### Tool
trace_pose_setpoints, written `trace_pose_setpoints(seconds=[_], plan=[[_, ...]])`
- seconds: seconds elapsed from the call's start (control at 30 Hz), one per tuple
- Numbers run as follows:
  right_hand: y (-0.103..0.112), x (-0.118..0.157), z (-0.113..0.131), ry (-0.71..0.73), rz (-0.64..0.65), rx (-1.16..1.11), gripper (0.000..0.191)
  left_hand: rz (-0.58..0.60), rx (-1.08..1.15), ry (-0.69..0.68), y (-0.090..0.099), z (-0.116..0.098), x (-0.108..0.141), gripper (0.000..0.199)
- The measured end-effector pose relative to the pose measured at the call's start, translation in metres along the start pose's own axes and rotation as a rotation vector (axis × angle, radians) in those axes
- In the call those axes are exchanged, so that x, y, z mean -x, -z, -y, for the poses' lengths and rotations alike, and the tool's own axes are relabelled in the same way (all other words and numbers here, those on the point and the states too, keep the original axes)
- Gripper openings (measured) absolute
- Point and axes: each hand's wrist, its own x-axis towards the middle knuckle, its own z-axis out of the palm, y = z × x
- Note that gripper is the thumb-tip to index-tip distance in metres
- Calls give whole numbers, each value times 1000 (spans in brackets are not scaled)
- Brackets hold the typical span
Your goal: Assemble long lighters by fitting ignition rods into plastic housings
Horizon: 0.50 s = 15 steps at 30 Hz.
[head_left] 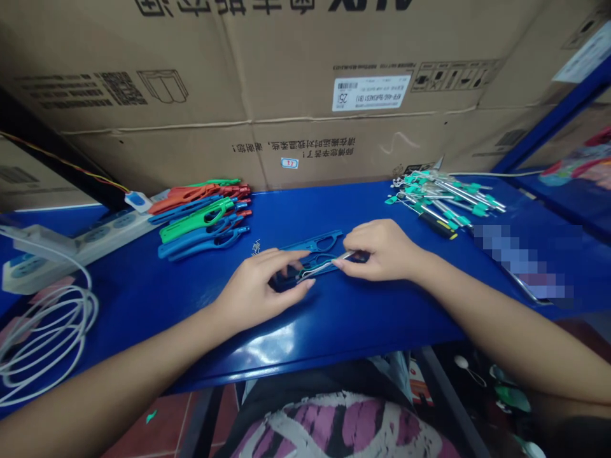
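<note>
A thin metal tube (346, 256) with light wires (317, 270) along it spans my two hands above the blue table. It looks like the inner part of a long-nosed lighter. My right hand (379, 250) pinches the tube between thumb and fingers. Around the wired end curls my left hand (265, 283); what lies deeper in its fingers is hidden. Just behind and under the hands lie two blue lighter shell halves (310, 244), each with a trigger loop, the nearer one partly covered. Small metal screws or pins (256, 247) are heaped beside my left hand.
Blue, green and orange lighter shells (195, 219) are stacked left. Metal tubes with wires and green tabs (449, 194) pile up right, beside a black-and-yellow screwdriver (436, 225) and a phone (520, 264). A power strip (95, 242) and coiled white cable (48, 337) sit far left; cardboard (286, 76) stands behind.
</note>
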Motion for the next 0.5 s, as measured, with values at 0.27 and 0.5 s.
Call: trace_pose_setpoints(seconds=[0.27,0.5], plan=[[3,2,-17,61,-93,128,47,98,-9,72,-1,11,-5,26],[5,2,-17,107,-49,179,43,118,31,70,-5,19,-5,19]])
